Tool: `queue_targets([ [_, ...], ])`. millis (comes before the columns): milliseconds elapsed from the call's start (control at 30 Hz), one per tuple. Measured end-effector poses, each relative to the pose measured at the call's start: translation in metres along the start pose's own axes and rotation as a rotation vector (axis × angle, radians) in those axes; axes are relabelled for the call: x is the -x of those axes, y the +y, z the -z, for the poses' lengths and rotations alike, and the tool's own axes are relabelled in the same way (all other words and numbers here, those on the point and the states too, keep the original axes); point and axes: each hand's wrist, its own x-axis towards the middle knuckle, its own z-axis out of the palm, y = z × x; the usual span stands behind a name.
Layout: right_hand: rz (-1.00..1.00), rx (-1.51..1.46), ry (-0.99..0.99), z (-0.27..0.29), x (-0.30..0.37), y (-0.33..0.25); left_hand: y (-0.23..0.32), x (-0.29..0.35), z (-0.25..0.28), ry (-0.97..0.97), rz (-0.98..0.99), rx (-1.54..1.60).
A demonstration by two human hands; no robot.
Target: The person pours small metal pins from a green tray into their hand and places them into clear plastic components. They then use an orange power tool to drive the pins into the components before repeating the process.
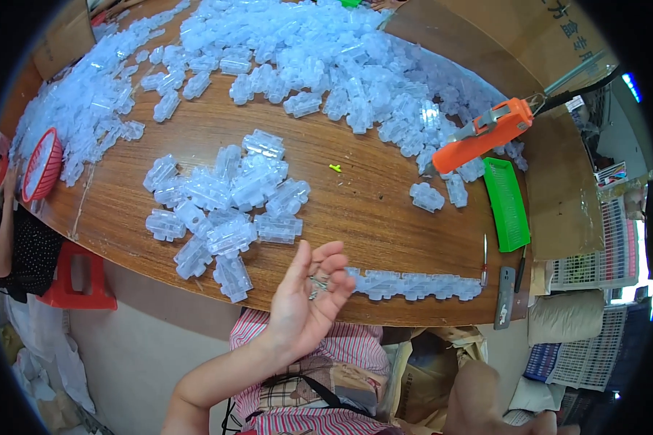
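Note:
My left hand point(308, 293) is palm up and cupped above the table's near edge. Several small metal screws point(316, 287) lie in its curled fingers. To its right runs a row of clear plastic casings point(417, 286) set end to end along the edge. Beyond the hand, a loose pile of similar casings point(232, 188) covers the middle left of the table. Down at the lower right edge, my right hand point(497, 409) is partly cut off by the frame, away from the table, and its fingers do not show well enough to tell what they do.
An orange electric screwdriver point(482, 136) hangs at the right, near a green tray point(506, 206). A thin screwdriver point(485, 261) and a grey bar point(505, 297) lie by the right edge. A large heap of casings point(297, 43) fills the back; a red basket point(43, 165) stands left, beside another person's arm.

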Motion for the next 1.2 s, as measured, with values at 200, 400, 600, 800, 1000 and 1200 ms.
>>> queue_targets([
  [200,-0.225,0.718,-0.188,0.060,0.045,-0.033,-0.017,-0.003,-0.016,-0.099,0.152,0.001],
  [400,-0.420,1.522,-0.204,0.088,0.079,0.071,-0.032,-0.006,-0.013,-0.145,0.190,-0.041],
  [600,-0.398,1.637,-0.161,0.080,0.101,0.090,-0.038,0.001,-0.006,-0.102,0.091,-0.190],
  [800,-0.443,1.578,-0.125,0.076,0.110,0.101,-0.030,0.005,0.004,-0.119,0.020,-0.120],
  [1000,-0.413,1.360,-0.008,0.079,0.119,0.110,-0.027,0.012,0.010,-0.029,0.006,-0.146],
  [1200,-0.401,1.294,0.146,0.083,0.121,0.103,-0.026,0.027,0.014,0.142,0.244,-0.484],
])
